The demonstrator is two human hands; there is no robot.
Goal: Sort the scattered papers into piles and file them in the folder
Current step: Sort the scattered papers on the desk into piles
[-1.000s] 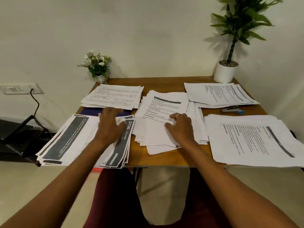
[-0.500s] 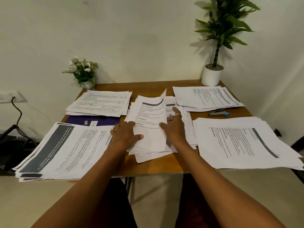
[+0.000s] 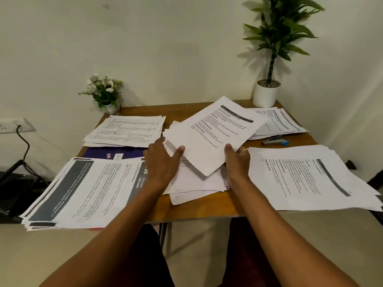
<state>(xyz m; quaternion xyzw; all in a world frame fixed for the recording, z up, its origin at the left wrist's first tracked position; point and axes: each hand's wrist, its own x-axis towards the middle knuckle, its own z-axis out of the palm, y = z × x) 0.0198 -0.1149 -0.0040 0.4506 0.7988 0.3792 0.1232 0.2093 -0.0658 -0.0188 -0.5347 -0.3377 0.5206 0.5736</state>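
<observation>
1. The right hand [image 3: 237,162] is pinching the lower right edge of a lifted sheet [image 3: 209,137], thumb on top, fingers curled beneath, a ring on one finger.
2. The left hand [image 3: 163,162] is lying half open, thumb [image 3: 179,151] touching the sheet's lower left edge; whether it is gripping cannot be told.
3. The sheet is tilting up over the loose middle pile [image 3: 192,183] on the worktop [image 3: 199,210], hiding part of the far right pile [image 3: 279,123] behind it.
4. Left of the middle pile, a dark-banded pile [image 3: 83,189] is overhanging the worktop edge; "Load Dishwasher" and "KITCHEN" are reading on it.
5. Behind that pile, a purple folder [image 3: 116,154] is lying partly covered, under a far left pile [image 3: 128,129].
6. Right of the middle pile, another pile [image 3: 310,179] is lying; behind it, a stapler [image 3: 274,140].
7. A flower pot [image 3: 105,94] and a potted plant [image 3: 269,88] are standing at the far corners.
</observation>
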